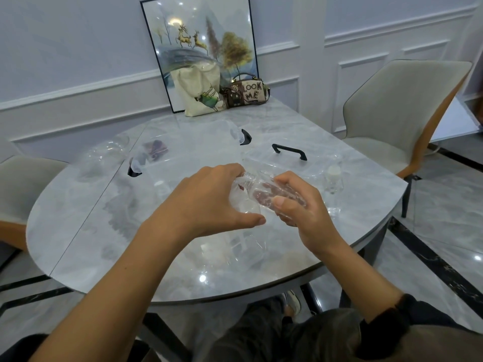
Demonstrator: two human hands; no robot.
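A dark sleeve (386, 317) covers the right forearm at the near edge, and the left forearm is bare. Both arms reach out over the near part of the grey marble table (104, 231).

The right hand (300, 212) has its grip clamped round the body of a clear plastic bottle (264, 189). The thumb lies on the near side and the fingers wrap the far side. The bottle lies tilted, with its threaded open neck pointing left and away, sticking out of the grip toward the left hand (209, 202).

The left hand curls its grip over a clear container (245, 207), just below the bottle's neck. The thumb is stretched along the container's near side. The container's outline is hard to make out, and a small red speck shows inside it.

To the right stands a small white-capped bottle (333, 178). Farther off lie clear boxes with black handles (288, 150). At the far edge a tote bag (201, 92) and a handbag (247, 92) lean by a framed picture (201, 35).
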